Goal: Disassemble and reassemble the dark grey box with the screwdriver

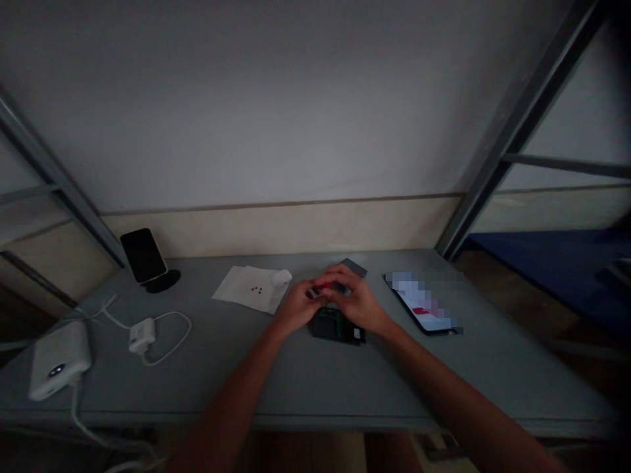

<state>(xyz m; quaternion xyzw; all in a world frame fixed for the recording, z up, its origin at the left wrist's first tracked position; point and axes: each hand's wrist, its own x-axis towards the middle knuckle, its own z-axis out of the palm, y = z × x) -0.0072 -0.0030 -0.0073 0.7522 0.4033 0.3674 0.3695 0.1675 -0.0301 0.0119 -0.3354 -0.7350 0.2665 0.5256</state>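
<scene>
Your left hand point(298, 307) and right hand point(357, 302) meet fingertip to fingertip, both pinching a small red-tipped piece point(325, 286) just above the dark opened device point(336, 326). The device lies flat on the table point(296, 387) under your wrists, probably so it is steadied. A grey panel point(355, 267) lies just behind your fingers. To the left, tiny black screws point(256, 289) sit on a white paper point(241, 289), likely so they show up and don't roll. A lit phone point(424, 305) lies to your right, within glancing range.
</scene>
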